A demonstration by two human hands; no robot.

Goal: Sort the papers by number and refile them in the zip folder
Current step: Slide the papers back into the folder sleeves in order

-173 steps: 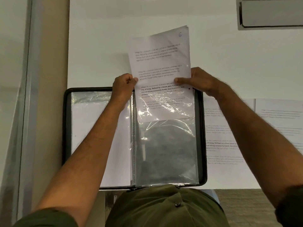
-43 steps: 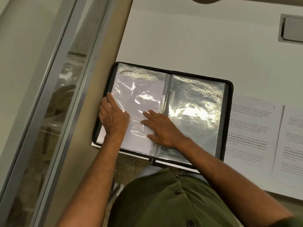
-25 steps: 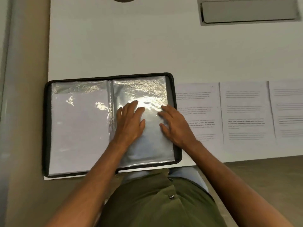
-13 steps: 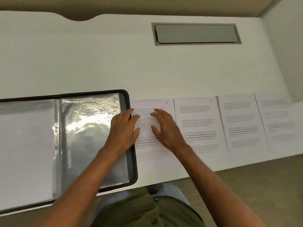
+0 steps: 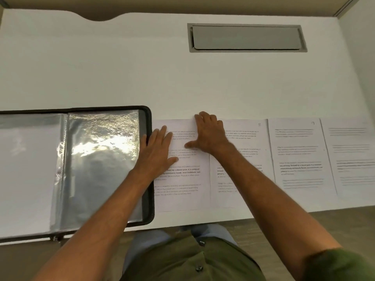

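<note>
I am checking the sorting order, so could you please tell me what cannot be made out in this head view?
- Number on the nearest sheet: its top right corner is under the right hand.
- Rightmost sheet: cut off by the frame edge, and its text is blurred.
- Zip folder: its left part runs out of frame.
- Filed left page: washed out, so no number is readable.
- Left hand: whether it presses or just rests.

Broad white matte desk top (image 5: 121, 67), with a curved notch cut into its far edge. Set into it at the far right, a long grey metal cable flap (image 5: 246, 37). Beyond, a beige wall strip (image 5: 182, 4). Below the near edge, grey-brown wood-look floor (image 5: 304, 226).
</note>
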